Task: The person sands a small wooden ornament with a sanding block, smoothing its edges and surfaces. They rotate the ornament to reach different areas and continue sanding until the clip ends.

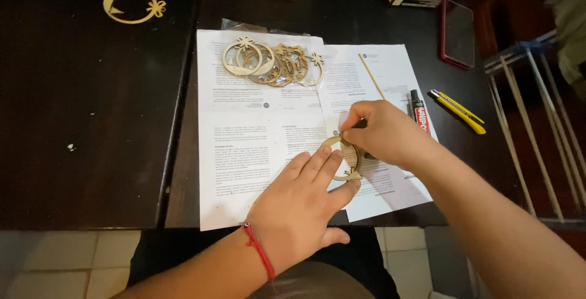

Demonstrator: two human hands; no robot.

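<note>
The left hand (302,204) lies flat, fingers together, pressing a wooden ring ornament (349,160) onto printed paper (244,146) on the worktop (85,128); the right hand (381,134), fingers pinched, grips the ornament's top; beyond the fingers lies a pile of ornaments (271,62).

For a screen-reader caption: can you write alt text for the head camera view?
Two hands work a round wooden cutout ornament on printed paper sheets: the left hand lies flat beside it, and the right hand pinches its top. A stack of similar ornaments lies further back on the dark table.
</note>
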